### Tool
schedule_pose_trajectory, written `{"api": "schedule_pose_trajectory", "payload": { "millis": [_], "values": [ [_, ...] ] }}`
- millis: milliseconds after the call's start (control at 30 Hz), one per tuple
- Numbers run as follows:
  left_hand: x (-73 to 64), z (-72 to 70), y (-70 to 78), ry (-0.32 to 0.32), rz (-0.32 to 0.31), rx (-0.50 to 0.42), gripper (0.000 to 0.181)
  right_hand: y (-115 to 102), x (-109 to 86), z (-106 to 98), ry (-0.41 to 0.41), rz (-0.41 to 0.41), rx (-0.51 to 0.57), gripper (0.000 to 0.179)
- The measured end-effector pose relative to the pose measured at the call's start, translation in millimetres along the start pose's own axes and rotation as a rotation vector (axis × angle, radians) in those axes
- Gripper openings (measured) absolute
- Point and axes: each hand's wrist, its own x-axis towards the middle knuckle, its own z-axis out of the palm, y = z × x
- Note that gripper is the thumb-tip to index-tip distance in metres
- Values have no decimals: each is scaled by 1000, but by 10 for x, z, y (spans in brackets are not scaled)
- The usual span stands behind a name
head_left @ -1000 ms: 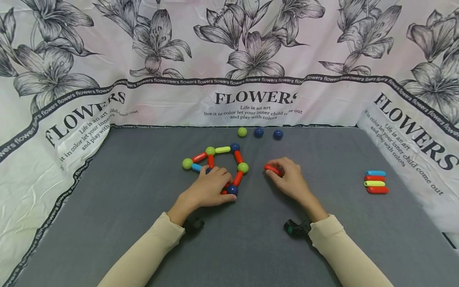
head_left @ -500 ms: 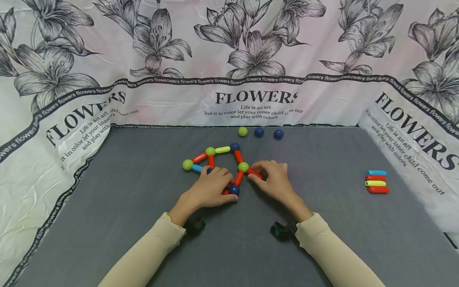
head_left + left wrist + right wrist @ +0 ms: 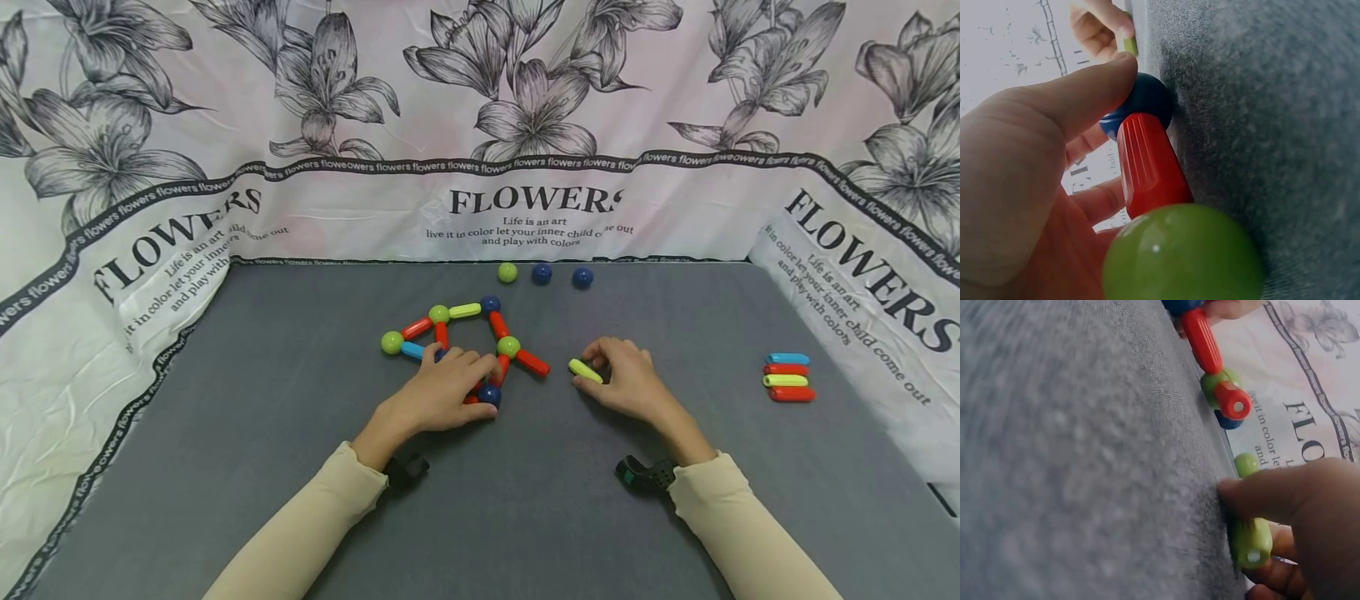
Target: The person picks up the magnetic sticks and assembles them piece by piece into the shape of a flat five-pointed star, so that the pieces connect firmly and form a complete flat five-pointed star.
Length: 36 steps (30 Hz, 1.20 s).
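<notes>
My left hand (image 3: 442,387) lies over the near part of a joined figure of coloured magnetic rods and balls. Its thumb and fingers hold a dark blue ball (image 3: 1144,103); in the left wrist view a red rod (image 3: 1147,162) and a green ball (image 3: 1182,256) run from it toward the camera. From the figure's right-hand green ball (image 3: 508,347) another red rod (image 3: 532,362) sticks out, its far end free. To the right, my right hand (image 3: 622,379) pinches a yellow-green rod (image 3: 585,371) low over the grey cloth. The left hand hides some of the figure's nearer pieces.
Loose balls stand at the back edge: one green (image 3: 507,272) and two dark blue, one being this ball (image 3: 542,273). Several rods are stacked in a row at the right, including a blue rod (image 3: 788,359). A flower-printed curtain (image 3: 532,221) borders the grey table (image 3: 300,483).
My right hand brought a red rod to the figure's right green ball and left it attached there. It then moved back right and now pinches a yellow-green rod. The left hand stays nearly still.
</notes>
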Motion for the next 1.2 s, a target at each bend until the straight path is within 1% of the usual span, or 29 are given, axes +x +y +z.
{"api": "schedule_pose_trajectory", "payload": {
  "millis": [67,133,233,300,333,400,467,533,633,700,767,833,1000,1067,1133,1200],
  "values": [
    [-1,-5,1,0,18,-4,37,4,-6,-4,-10,-20,35,22],
    [0,-11,4,-5,29,-12,34,-18,-6,1,-11,-66,105,15],
    [3,-14,7,-10,37,-17,33,-88,-7,43,-22,-168,236,16],
    [8,-11,7,-10,39,-8,33,-168,-11,97,-46,-256,294,19],
    [11,-7,7,-7,42,-4,33,-214,-16,130,-62,-300,306,20],
    [16,-2,8,1,49,3,32,-320,-28,203,-87,-365,291,20],
    [19,2,10,6,58,7,32,-420,-40,274,-93,-398,246,20],
    [20,4,16,17,69,8,30,-510,-52,330,-80,-405,194,20],
    [18,11,26,27,72,15,27,-599,-64,390,-52,-392,129,21],
    [17,14,35,34,69,24,25,-626,-69,412,-38,-387,105,23],
    [16,19,43,35,61,34,24,-627,-72,427,-33,-380,108,24],
    [16,24,52,40,54,45,23,-610,-68,436,-33,-369,147,23],
    [19,57,77,61,33,59,20,-521,-40,453,-35,-316,303,13],
    [19,70,92,72,24,70,19,-491,-32,456,-31,-293,338,9],
    [22,82,108,84,15,83,19,-473,-23,452,-7,-272,364,7],
    [29,91,121,91,5,97,20,-455,-5,445,40,-240,393,6]
  ]
}}
